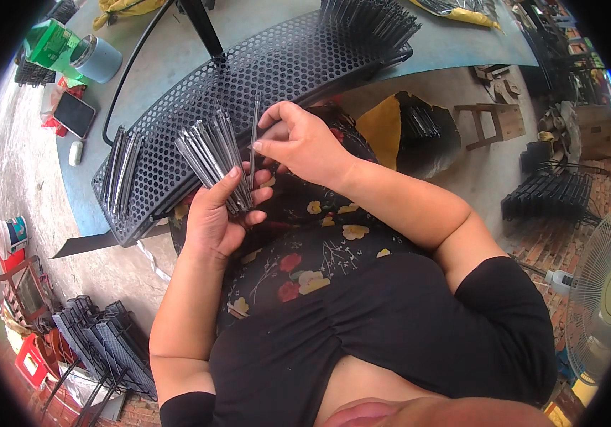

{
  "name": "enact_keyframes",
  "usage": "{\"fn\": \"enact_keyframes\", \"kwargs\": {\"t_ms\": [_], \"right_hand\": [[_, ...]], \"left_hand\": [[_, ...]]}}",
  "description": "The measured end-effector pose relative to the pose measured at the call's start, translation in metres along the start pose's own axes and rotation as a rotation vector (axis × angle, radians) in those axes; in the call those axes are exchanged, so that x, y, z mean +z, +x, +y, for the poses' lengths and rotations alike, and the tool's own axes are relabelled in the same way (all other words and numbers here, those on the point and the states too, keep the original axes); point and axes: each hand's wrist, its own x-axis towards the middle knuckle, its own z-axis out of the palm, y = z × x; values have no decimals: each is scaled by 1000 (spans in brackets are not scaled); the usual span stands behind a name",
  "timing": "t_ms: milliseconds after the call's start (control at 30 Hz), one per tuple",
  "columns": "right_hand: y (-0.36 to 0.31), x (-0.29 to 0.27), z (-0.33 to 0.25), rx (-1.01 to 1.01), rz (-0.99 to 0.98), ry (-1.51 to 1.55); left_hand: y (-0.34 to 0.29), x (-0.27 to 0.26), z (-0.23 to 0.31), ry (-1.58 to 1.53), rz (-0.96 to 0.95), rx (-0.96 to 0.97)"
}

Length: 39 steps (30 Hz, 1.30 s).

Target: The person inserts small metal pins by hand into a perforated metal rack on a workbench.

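My left hand (214, 217) is wrapped round the lower ends of a fanned bundle of slim, shiny dark sticks (206, 153), which look glossy like clear sleeves. Just right of the bundle, my right hand (310, 146) pinches a single slim stick (255, 124) between thumb and fingers, holding it nearly upright. Both hands are over the near edge of a long, curved black perforated metal panel (177, 107). A smaller pile of similar sticks (122, 171) lies on the panel's left end. A large heap of dark sticks (373, 25) rests on its far right end.
The panel sits on a blue-grey table (462, 46). A phone (74, 115), a light-blue cup (97, 60) and a green box (49, 44) stand at the left. Below right are a yellow-and-black bag (419, 135), a wooden stool (491, 124) and a fan (608, 292).
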Motion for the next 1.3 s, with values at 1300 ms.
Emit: {"fn": "enact_keyframes", "kwargs": {"t_ms": [1300], "right_hand": [[4, -17, -10, 61, -153, 244]], "left_hand": [[-2, 23, -15, 373, 67, 113]]}}
